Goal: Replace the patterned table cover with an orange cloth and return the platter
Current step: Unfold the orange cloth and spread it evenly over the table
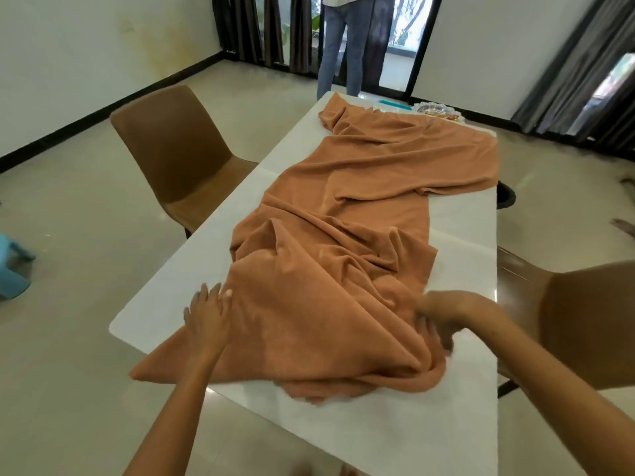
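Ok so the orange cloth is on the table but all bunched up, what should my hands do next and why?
Probably draw the near left corner of the orange cloth outward with the left hand: it lies wrinkled in a diagonal strip, leaving white table bare on both sides.

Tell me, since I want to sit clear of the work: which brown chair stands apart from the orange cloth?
The brown moulded chair on the left: bare white tabletop separates it from the orange cloth, whereas the right brown chair sits beside the right hand.
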`<act>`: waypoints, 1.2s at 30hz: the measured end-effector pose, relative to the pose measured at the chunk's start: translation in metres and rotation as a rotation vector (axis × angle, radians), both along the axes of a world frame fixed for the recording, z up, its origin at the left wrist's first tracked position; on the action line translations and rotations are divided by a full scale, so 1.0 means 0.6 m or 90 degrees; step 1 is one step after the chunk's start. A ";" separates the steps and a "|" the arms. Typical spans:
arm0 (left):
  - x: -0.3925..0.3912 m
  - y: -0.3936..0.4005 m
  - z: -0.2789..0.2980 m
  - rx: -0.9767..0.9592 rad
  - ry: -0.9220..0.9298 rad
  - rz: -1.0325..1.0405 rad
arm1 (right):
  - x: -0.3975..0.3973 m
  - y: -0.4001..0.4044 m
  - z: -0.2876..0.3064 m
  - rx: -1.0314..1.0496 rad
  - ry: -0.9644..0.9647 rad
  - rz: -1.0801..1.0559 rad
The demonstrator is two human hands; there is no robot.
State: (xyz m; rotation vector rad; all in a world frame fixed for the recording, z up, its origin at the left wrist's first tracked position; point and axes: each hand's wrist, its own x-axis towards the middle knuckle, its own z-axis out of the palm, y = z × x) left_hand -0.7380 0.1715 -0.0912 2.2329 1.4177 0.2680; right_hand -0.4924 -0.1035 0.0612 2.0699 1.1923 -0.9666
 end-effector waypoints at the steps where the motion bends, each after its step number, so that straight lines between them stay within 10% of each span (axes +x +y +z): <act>1: -0.003 -0.003 -0.015 -0.021 0.038 0.011 | 0.006 0.011 -0.027 0.127 0.000 -0.049; 4: -0.015 -0.009 -0.051 -0.056 0.042 0.031 | 0.008 0.034 -0.129 0.433 -0.115 -0.156; 14: -0.012 -0.051 -0.073 0.012 -0.007 0.030 | -0.034 0.024 -0.254 0.743 -0.166 -0.387; 23: -0.001 -0.051 -0.054 0.071 0.064 0.070 | 0.029 -0.010 -0.198 0.611 -0.174 -0.440; 36: 0.061 0.042 -0.063 -0.014 -0.104 0.056 | -0.007 0.290 -0.205 0.629 -0.093 -0.179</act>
